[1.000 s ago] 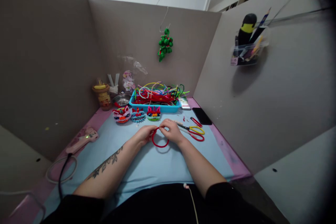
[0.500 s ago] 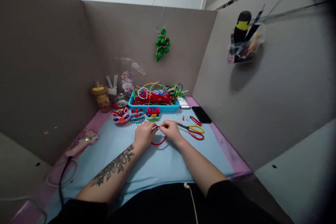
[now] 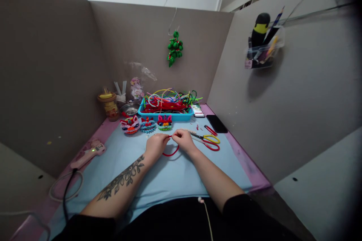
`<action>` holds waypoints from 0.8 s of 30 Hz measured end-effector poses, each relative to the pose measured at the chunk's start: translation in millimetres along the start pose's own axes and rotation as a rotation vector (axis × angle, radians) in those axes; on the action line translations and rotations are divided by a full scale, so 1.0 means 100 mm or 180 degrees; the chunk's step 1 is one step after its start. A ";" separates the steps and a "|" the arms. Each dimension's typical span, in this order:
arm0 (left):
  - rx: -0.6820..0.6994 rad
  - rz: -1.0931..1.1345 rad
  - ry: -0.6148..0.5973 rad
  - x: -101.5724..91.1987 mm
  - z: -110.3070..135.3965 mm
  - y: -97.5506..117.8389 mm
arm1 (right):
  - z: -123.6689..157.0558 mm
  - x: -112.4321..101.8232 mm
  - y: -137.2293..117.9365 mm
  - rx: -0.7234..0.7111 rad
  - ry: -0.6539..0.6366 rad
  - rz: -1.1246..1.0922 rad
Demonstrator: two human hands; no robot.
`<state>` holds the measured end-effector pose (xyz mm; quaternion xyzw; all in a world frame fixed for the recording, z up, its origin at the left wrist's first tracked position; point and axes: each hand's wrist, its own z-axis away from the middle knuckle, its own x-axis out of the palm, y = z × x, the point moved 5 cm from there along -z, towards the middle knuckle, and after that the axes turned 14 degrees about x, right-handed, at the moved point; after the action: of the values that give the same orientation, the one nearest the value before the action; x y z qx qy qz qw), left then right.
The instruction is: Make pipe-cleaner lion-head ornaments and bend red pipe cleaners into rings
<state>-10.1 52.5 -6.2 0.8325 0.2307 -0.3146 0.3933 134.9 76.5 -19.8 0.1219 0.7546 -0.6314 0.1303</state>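
Observation:
A red pipe cleaner point(image 3: 171, 154) runs between my hands and hangs below them in a loop over the blue cloth. My left hand point(image 3: 156, 145) is closed, pinching it between thumb and fingers. Close beside it, my right hand point(image 3: 183, 140) pinches the same pipe cleaner, its fingers curled. The fingertips partly hide the short stretch between the hands. Just right of my right hand lie scissors point(image 3: 210, 142) with one yellow and one red handle. Beyond my left hand sit three small pipe-cleaner animal heads, the nearest one point(image 3: 164, 123) red, orange and green.
A blue tray point(image 3: 169, 117) heaped with coloured pipe cleaners stands at the back. On the left lies a pink glue gun point(image 3: 90, 153) with its cord. A black phone point(image 3: 217, 123) and a red-handled tool point(image 3: 210, 130) lie at right. Grey partitions point(image 3: 135, 37) enclose the table.
My left hand's fingers have shifted slightly, drawing in lower around the pipe cleaner. My right hand stays in nearly the same place, and the red loop hangs as before.

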 end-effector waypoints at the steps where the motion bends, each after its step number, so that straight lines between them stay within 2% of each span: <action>1: -0.0044 0.0135 -0.0018 0.01 0.00 -0.01 | 0.00 -0.02 -0.02 -0.0100 0.0002 0.0060; 7: -0.0531 0.1126 -0.0097 0.12 -0.04 -0.17 | -0.02 -0.12 -0.12 -0.0679 -0.0158 0.0314; 14: -0.1154 0.2419 -0.0370 0.26 -0.01 -0.25 | -0.05 -0.19 -0.14 -0.0993 -0.0369 0.0274; 19: -0.1166 0.2972 -0.0528 0.31 0.00 -0.18 | -0.04 -0.23 -0.16 -0.0964 -0.0421 0.0105; 24: -0.0918 0.2772 -0.0416 0.30 -0.03 -0.17 | -0.08 -0.21 -0.09 -0.0624 -0.0279 0.0012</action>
<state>1.0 68.9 -35.2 0.7671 -0.1243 -0.1367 0.6143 151.3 82.3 -3.3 0.0822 0.8061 -0.5591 0.1756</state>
